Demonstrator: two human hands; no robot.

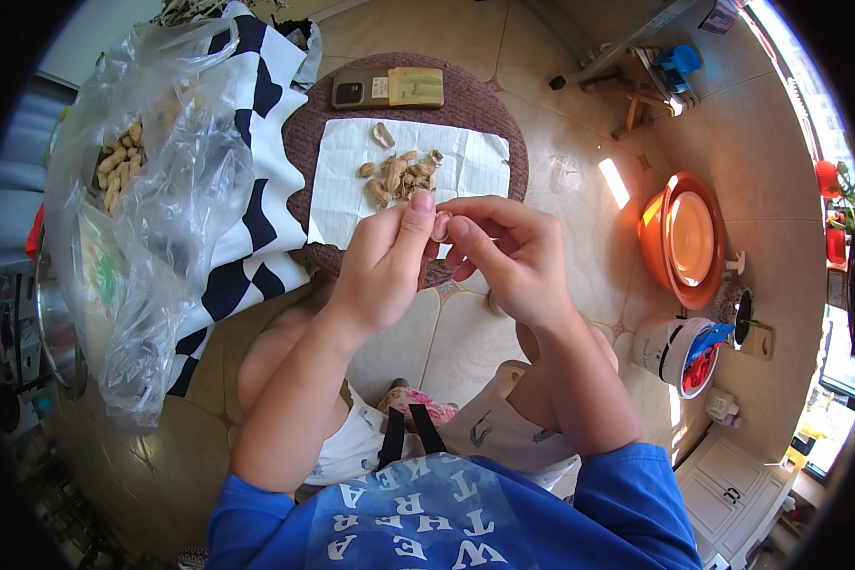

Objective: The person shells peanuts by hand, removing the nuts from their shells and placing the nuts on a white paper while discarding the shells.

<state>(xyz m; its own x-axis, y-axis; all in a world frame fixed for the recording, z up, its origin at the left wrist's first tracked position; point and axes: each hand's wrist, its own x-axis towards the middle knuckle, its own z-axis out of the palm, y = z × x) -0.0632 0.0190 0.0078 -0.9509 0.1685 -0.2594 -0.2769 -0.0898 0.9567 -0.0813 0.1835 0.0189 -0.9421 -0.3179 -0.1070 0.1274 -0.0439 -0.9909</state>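
Note:
My left hand (382, 255) and my right hand (518, 255) meet over the near edge of a round stool. Between their thumbs and fingers they pinch a small pinkish peanut (441, 226); whether a bit of shell is still on it is too small to tell. Just beyond my fingertips, a white paper sheet (337, 195) covers part of the stool's brown woven cover (489, 104). A pile of peanut shells (404, 176) lies on the paper, and one open half shell (382, 135) sits apart, farther back.
A phone (351, 92) lies at the stool's far edge. To the left, a clear plastic bag (176, 228) with unshelled peanuts (121, 166) rests on a checkered cloth (256, 218). Orange basins (651, 233), a white bucket (660, 350) and a small wooden folding stool (636, 100) stand at the right.

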